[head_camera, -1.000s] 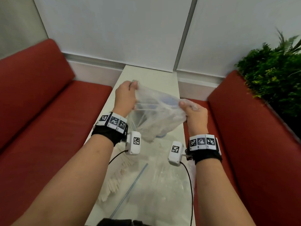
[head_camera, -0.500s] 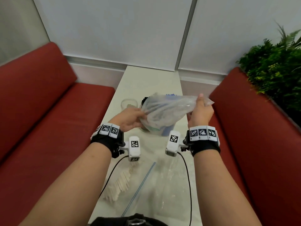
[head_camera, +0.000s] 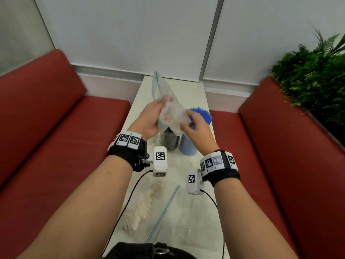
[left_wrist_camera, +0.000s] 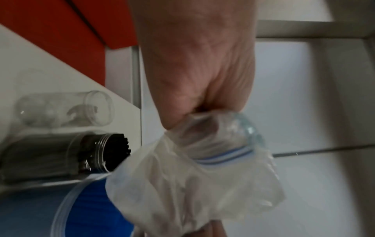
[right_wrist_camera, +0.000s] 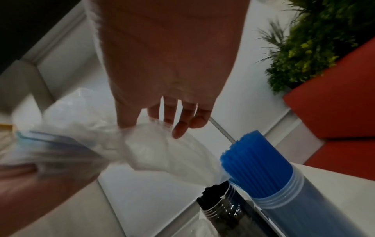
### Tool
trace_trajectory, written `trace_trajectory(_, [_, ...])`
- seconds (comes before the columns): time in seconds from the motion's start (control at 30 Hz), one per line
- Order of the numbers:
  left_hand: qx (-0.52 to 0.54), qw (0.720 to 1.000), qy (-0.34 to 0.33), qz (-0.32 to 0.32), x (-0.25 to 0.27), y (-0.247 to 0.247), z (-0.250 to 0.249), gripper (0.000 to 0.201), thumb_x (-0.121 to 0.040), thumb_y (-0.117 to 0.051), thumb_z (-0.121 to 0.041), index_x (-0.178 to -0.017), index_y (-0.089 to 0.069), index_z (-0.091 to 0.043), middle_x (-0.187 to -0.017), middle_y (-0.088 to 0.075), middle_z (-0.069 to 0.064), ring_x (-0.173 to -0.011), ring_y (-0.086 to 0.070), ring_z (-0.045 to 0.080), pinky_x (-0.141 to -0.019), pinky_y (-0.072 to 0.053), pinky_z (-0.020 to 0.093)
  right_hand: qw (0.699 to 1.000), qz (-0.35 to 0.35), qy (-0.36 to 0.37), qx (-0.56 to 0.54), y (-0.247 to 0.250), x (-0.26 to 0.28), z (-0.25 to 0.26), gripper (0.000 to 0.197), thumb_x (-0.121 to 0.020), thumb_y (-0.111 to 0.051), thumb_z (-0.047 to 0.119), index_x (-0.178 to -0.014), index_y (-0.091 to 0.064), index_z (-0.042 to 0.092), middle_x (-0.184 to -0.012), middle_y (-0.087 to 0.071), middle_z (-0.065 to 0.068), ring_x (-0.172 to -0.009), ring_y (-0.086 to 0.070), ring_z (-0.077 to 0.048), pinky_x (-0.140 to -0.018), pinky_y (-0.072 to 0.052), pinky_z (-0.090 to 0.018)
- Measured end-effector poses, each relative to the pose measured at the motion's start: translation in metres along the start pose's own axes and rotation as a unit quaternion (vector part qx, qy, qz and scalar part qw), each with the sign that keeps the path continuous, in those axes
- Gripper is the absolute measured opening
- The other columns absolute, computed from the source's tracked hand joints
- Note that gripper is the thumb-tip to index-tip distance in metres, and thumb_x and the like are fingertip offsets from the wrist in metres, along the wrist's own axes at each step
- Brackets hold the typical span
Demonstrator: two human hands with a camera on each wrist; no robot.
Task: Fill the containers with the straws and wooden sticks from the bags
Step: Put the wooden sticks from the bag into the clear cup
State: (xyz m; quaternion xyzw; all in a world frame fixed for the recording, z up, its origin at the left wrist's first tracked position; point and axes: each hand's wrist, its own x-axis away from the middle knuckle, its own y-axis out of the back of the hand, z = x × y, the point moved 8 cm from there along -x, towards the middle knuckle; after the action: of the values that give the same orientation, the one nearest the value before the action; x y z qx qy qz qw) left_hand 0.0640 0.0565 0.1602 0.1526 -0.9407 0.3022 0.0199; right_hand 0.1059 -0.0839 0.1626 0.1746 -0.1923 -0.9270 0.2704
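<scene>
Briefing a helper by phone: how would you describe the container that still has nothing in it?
On the narrow white table between the red benches stand three clear containers. The empty jar sits beside the black-straw container, on the side away from the blue-straw container; it alone holds nothing.

Frame centre: left hand [head_camera: 149, 120] is gripping clear bag [head_camera: 172, 114] over dark container [head_camera: 169, 142]; right hand [head_camera: 197, 129] is touching bag beside blue straws [head_camera: 202, 115].

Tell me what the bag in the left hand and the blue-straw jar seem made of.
The bag: thin glossy clear plastic film, probably polythene; it crumples in the left hand, with a blue zip strip. The jar: clear rigid plastic, it seems; moulded neck threads, blue straws visible through it.
</scene>
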Motion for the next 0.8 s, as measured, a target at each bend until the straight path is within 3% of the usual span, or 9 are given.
trace_trajectory(0.1, [0.105, 0.989, 0.101, 0.04, 0.007, -0.011, 0.016, 0.035, -0.099, -0.051, -0.04, -0.089, -0.061, -0.008, -0.079, -0.06, 0.012, -0.076, -0.062, 0.026, -0.074, -0.055, 0.039, 0.997, 0.061, -0.009, -0.043, -0.02, 0.003, 0.004, 0.01, -0.091, -0.071, 0.013, -0.089, -0.065, 0.02, -0.077, -0.06, 0.01, -0.067, -0.052, -0.001, -0.068, -0.043, -0.014])
trace_trajectory(0.17, [0.13, 0.983, 0.122, 0.033, 0.007, -0.005, 0.016, 0.035, -0.099, -0.049, -0.042, -0.097, -0.059, -0.008, -0.089, -0.059, 0.011, -0.085, -0.06, 0.025, -0.084, -0.051, 0.039, 0.996, 0.062, -0.015, -0.064, -0.019, 0.003, 0.002, 0.021, -0.093, -0.069, 0.011, -0.074, -0.063, 0.018, -0.063, -0.058, 0.015, -0.062, -0.052, -0.002, -0.066, -0.044, -0.018])
trace_trajectory(0.27, [0.075, 0.991, 0.088, -0.061, 0.0, 0.032, -0.013, 0.035, -0.099, -0.053, -0.036, -0.119, -0.062, -0.008, -0.111, -0.065, 0.012, -0.098, -0.065, 0.026, -0.096, -0.05, 0.042, 0.992, -0.032, -0.027, -0.117, 0.021, -0.002, -0.013, 0.02, -0.097, -0.064, 0.012, -0.081, -0.073, 0.021, -0.071, -0.067, 0.011, -0.068, -0.057, -0.004, -0.069, -0.048, -0.02])
trace_trajectory(0.33, [0.043, 0.987, 0.067, -0.136, -0.003, 0.06, -0.028, 0.03, -0.098, -0.056, -0.033, -0.113, -0.064, -0.008, -0.101, -0.069, 0.009, -0.076, -0.071, 0.022, -0.063, -0.06, 0.032, 0.976, -0.108, -0.057, -0.179, 0.049, -0.002, -0.031, 0.018, -0.099, -0.06, 0.012, -0.089, -0.075, 0.016, -0.084, -0.068, -0.008, -0.08, -0.058, -0.018, -0.077, -0.05, -0.037])
trace_trajectory(0.4, [0.05, 0.987, 0.046, -0.144, -0.004, 0.065, -0.033, 0.032, -0.095, -0.059, -0.039, -0.105, -0.063, -0.009, -0.083, -0.066, 0.001, -0.052, -0.062, 0.012, -0.04, -0.045, 0.021, 0.955, -0.182, -0.073, -0.221, 0.066, 0.0, -0.045, 0.019, -0.101, -0.056, 0.01, -0.092, -0.072, 0.012, -0.088, -0.065, -0.013, -0.082, -0.056, -0.023, -0.076, -0.048, -0.039])
trace_trajectory(0.53, [-0.079, 0.997, 0.021, 0.019, -0.003, 0.018, -0.017, 0.062, -0.083, -0.061, -0.061, -0.12, -0.061, -0.012, -0.109, -0.07, 0.003, -0.095, -0.068, 0.018, -0.082, -0.048, 0.032, 0.932, -0.28, -0.086, -0.213, 0.069, 0.005, -0.05, 0.019, -0.101, -0.051, 0.004, -0.105, -0.068, 0.012, -0.096, -0.07, -0.003, -0.079, -0.067, -0.006, -0.069, -0.055, -0.023])
trace_trajectory(0.63, [-0.279, 0.96, 0.009, 0.029, -0.005, 0.001, 0.003, 0.057, -0.084, -0.071, -0.045, -0.127, -0.059, -0.011, -0.121, -0.069, 0.002, -0.114, -0.063, 0.017, -0.102, -0.042, 0.042, 0.937, -0.298, -0.08, -0.164, 0.063, 0.011, -0.047, 0.021, -0.102, -0.046, 0.006, -0.115, -0.062, 0.011, -0.097, -0.066, 0.004, -0.078, -0.064, -0.003, -0.065, -0.05, -0.013])
trace_trajectory(0.7, [-0.325, 0.943, -0.04, -0.062, -0.009, 0.009, -0.007, 0.033, -0.086, -0.069, -0.022, -0.117, -0.065, -0.012, -0.107, -0.073, 0.001, -0.104, -0.067, 0.016, -0.099, -0.048, 0.043, 0.943, -0.301, -0.067, -0.127, 0.066, 0.015, -0.044, 0.02, -0.103, -0.044, 0.009, -0.115, -0.06, 0.012, -0.096, -0.063, 0.01, -0.082, -0.06, -0.002, -0.069, -0.047, -0.011])
trace_trajectory(0.8, [-0.282, 0.937, -0.109, -0.176, -0.007, 0.025, -0.028, 0.018, -0.088, -0.053, -0.012, -0.099, -0.065, -0.017, -0.071, -0.07, 0.0, -0.072, -0.068, 0.017, -0.072, -0.052, 0.033, 0.949, -0.29, -0.074, -0.103, 0.075, 0.014, -0.045, 0.016, -0.105, -0.045, 0.016, -0.105, -0.06, 0.017, -0.09, -0.062, 0.009, -0.08, -0.059, -0.008, -0.075, -0.051, -0.029])
